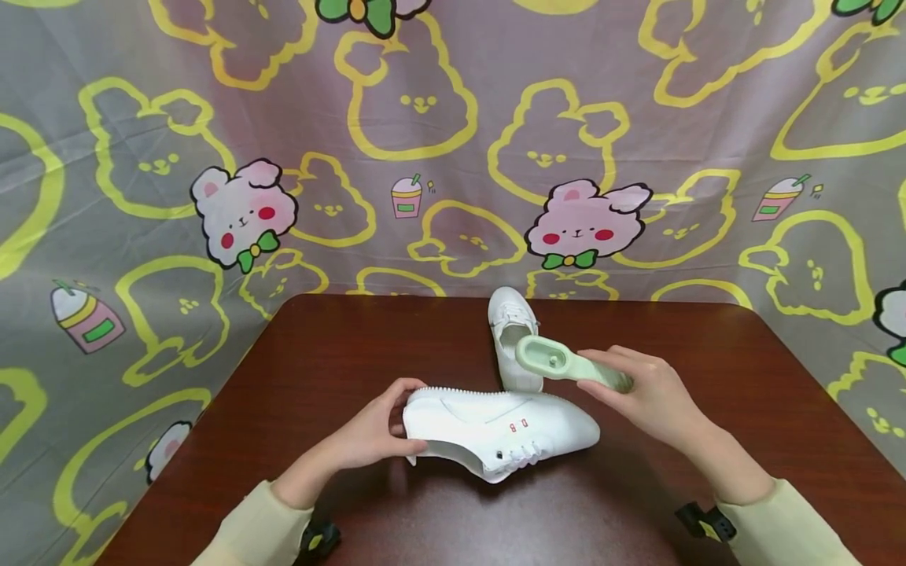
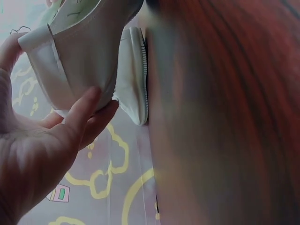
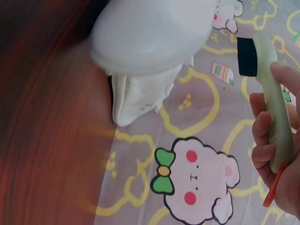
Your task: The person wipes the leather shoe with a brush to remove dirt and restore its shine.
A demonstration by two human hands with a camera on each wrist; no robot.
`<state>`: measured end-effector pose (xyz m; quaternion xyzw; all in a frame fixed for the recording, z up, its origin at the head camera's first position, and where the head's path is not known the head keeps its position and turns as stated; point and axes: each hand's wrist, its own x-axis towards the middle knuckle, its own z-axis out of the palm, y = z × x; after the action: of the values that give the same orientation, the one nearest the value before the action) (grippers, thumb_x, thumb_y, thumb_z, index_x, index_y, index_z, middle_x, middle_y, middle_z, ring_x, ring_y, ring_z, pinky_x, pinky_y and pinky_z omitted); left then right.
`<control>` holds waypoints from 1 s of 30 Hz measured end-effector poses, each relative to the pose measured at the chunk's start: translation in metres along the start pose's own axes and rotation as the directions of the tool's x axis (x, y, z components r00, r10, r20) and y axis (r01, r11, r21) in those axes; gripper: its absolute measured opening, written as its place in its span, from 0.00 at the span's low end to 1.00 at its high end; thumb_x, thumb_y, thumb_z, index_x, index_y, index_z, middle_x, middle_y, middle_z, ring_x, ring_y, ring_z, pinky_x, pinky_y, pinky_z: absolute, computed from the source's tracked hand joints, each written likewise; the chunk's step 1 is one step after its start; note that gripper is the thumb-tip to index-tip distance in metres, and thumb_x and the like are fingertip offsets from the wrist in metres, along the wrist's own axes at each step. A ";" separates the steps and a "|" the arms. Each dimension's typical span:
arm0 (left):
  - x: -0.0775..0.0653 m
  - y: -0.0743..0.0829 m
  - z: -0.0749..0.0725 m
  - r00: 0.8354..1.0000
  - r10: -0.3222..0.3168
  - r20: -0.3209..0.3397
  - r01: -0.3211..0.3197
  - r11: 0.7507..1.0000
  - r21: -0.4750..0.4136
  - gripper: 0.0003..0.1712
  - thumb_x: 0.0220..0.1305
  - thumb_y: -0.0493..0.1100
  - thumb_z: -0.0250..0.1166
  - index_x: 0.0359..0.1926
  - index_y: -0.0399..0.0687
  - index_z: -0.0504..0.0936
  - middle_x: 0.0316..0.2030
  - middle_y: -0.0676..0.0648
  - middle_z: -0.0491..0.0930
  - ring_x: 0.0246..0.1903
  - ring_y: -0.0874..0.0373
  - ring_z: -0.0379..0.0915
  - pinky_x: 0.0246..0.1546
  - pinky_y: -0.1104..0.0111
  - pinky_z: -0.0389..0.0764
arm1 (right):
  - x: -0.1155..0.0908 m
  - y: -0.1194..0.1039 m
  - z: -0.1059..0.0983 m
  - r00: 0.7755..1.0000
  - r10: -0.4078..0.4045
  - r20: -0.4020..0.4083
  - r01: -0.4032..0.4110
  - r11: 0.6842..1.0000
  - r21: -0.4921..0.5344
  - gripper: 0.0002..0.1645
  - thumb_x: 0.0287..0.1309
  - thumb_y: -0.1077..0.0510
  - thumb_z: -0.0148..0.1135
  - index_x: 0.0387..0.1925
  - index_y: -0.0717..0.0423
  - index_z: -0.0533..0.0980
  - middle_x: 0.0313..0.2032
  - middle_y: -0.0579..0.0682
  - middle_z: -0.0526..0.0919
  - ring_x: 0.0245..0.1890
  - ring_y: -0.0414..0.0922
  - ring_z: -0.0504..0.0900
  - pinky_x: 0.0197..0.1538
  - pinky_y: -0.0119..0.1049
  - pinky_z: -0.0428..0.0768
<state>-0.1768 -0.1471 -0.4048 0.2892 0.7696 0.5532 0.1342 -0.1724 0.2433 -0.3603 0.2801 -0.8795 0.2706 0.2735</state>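
My left hand [image 1: 371,432] grips a white lace-up shoe [image 1: 481,424] by its heel, thumb on the collar and fingers round the back. The shoe is tipped on its side, toe pointing right, with small red marks on its flank. In my right hand [image 1: 647,393] is a pale green scrub brush [image 1: 552,358], held by its handle. Dark bristles [image 3: 247,57] show on the brush head in the right wrist view. The brush head is above the shoe's sole edge, apart from it. Behind stands a second white shoe [image 1: 511,314], upright, toe toward the back.
Both shoes are over a dark reddish-brown wooden table [image 1: 340,346]. A patterned curtain [image 1: 439,94] with cartoon rabbits hangs behind the table and along its sides. An orange strip [image 3: 275,185] hangs from the brush handle's end.
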 end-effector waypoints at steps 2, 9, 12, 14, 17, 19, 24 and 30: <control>-0.001 0.000 -0.002 1.000 -0.029 0.011 0.029 1.000 0.002 0.39 0.54 0.32 0.71 0.62 0.36 0.60 0.53 0.37 0.69 0.49 0.48 0.70 0.43 0.66 0.79 | -0.001 0.003 -0.003 1.000 -0.011 -0.013 0.011 1.000 0.002 0.24 0.42 0.60 0.78 0.46 0.48 0.83 0.28 0.33 0.74 0.24 0.33 0.66 0.26 0.26 0.64; -0.001 -0.003 -0.007 0.996 -0.074 0.046 0.072 0.996 0.050 0.37 0.56 0.35 0.71 0.63 0.37 0.62 0.52 0.39 0.70 0.49 0.48 0.69 0.43 0.68 0.78 | -0.005 0.011 -0.012 0.998 -0.034 -0.046 0.034 0.999 -0.011 0.26 0.39 0.62 0.79 0.45 0.49 0.83 0.28 0.34 0.74 0.24 0.33 0.66 0.26 0.24 0.62; -0.002 -0.004 -0.009 0.996 -0.080 0.049 0.076 0.994 0.077 0.36 0.55 0.36 0.71 0.62 0.36 0.63 0.51 0.40 0.71 0.49 0.49 0.69 0.43 0.69 0.77 | -0.007 0.015 -0.016 0.998 -0.016 -0.057 0.015 1.000 -0.026 0.26 0.38 0.62 0.79 0.45 0.50 0.84 0.28 0.34 0.75 0.24 0.33 0.66 0.27 0.25 0.62; -0.002 -0.005 -0.010 0.995 -0.089 0.047 0.084 0.990 0.110 0.36 0.55 0.37 0.71 0.61 0.36 0.65 0.51 0.40 0.72 0.48 0.50 0.71 0.44 0.68 0.77 | -0.010 0.017 -0.019 0.998 -0.002 -0.062 0.000 0.999 -0.038 0.26 0.38 0.62 0.79 0.45 0.50 0.84 0.27 0.35 0.75 0.24 0.34 0.66 0.27 0.25 0.62; -0.002 -0.008 -0.011 0.993 -0.108 0.041 0.100 0.981 0.168 0.35 0.55 0.39 0.71 0.61 0.34 0.66 0.51 0.41 0.74 0.47 0.52 0.73 0.44 0.68 0.75 | -0.014 0.021 -0.022 0.998 0.016 -0.064 -0.020 0.998 -0.055 0.26 0.39 0.61 0.79 0.46 0.50 0.83 0.27 0.36 0.75 0.25 0.34 0.67 0.27 0.26 0.62; -0.002 -0.009 -0.012 0.992 -0.120 0.040 0.110 0.975 0.192 0.34 0.54 0.38 0.69 0.61 0.32 0.67 0.51 0.41 0.75 0.46 0.52 0.74 0.44 0.67 0.75 | -0.017 0.024 -0.024 0.997 0.028 -0.066 -0.032 0.997 -0.070 0.27 0.39 0.62 0.79 0.46 0.50 0.83 0.28 0.36 0.76 0.25 0.34 0.67 0.27 0.26 0.63; -0.002 -0.010 -0.012 0.990 -0.131 0.056 0.119 0.976 0.185 0.34 0.54 0.36 0.66 0.61 0.28 0.67 0.51 0.39 0.75 0.46 0.52 0.75 0.43 0.68 0.76 | -0.023 0.029 -0.027 0.995 0.058 -0.075 -0.065 0.994 -0.090 0.27 0.40 0.62 0.79 0.47 0.50 0.83 0.28 0.36 0.77 0.26 0.34 0.67 0.27 0.27 0.63; -0.001 -0.008 -0.013 0.989 -0.140 0.050 0.124 0.963 0.240 0.36 0.55 0.39 0.64 0.64 0.30 0.66 0.56 0.39 0.73 0.51 0.51 0.70 0.51 0.60 0.71 | -0.027 0.032 -0.030 0.994 0.079 -0.079 -0.086 0.992 -0.087 0.25 0.41 0.61 0.78 0.46 0.50 0.83 0.28 0.37 0.77 0.26 0.34 0.67 0.27 0.27 0.62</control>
<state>-0.1855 -0.1598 -0.4077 0.2693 0.8427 0.4376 0.1609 -0.1640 0.2936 -0.3663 0.2204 -0.8908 0.2521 0.3073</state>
